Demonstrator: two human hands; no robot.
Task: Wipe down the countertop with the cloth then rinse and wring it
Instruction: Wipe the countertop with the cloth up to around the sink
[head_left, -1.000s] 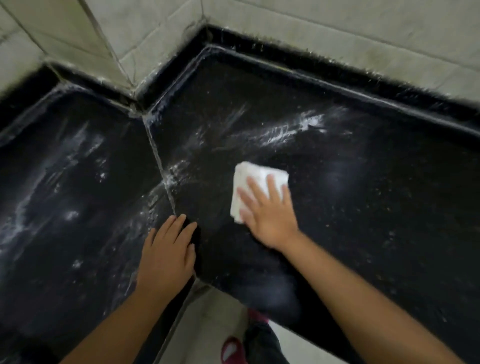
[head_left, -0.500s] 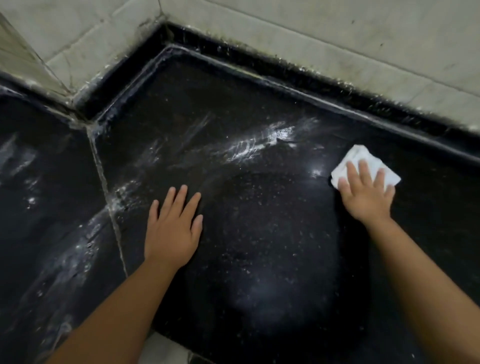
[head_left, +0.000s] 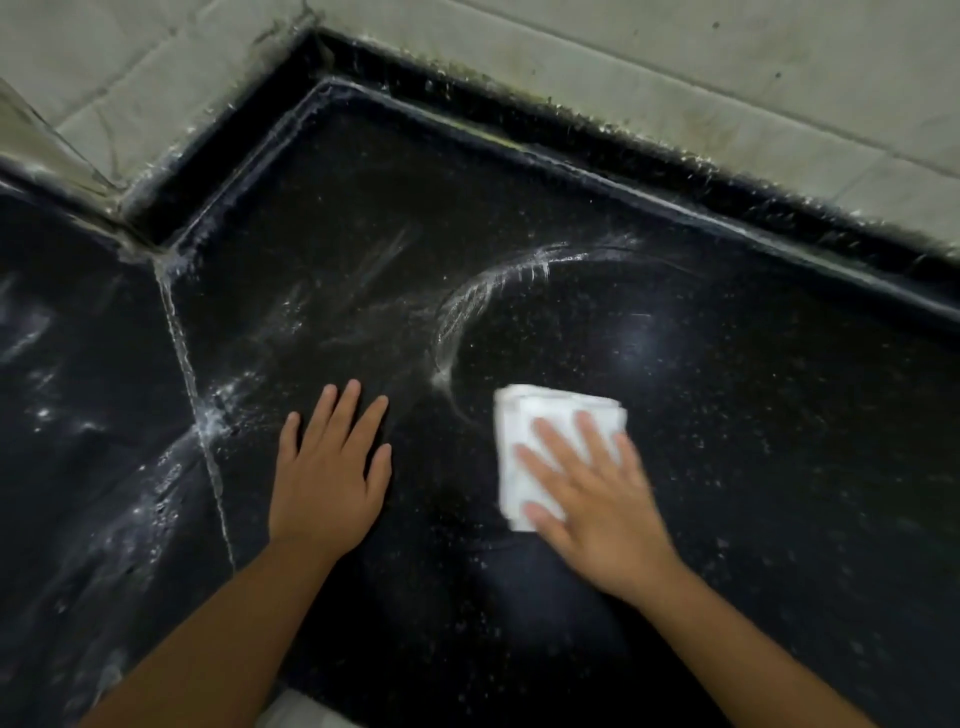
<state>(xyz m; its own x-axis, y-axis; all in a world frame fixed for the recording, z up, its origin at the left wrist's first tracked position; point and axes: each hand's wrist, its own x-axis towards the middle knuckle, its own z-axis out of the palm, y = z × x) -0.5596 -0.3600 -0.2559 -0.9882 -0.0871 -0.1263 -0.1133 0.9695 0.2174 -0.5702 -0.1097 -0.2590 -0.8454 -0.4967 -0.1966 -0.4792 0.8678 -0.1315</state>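
A folded white cloth (head_left: 524, 431) lies flat on the black speckled countertop (head_left: 753, 415), a little right of centre. My right hand (head_left: 592, 493) presses on the cloth with straight, spread fingers and covers its lower right part; the hand is blurred by motion. My left hand (head_left: 332, 467) rests flat on the countertop to the left of the cloth, palm down, fingers straight, holding nothing. A curved white smear (head_left: 478, 301) arcs across the counter beyond the cloth.
A pale seam (head_left: 187, 364) joins this slab to another black slab (head_left: 78, 389) on the left, which carries white residue. A raised black lip (head_left: 675, 171) and grey tiled wall (head_left: 675, 62) bound the far side. The counter's front edge runs near the bottom.
My right hand has slid the cloth from the far right back toward the middle, nearer to me. The white streak is now swept into a curve. My left hand stays planted.
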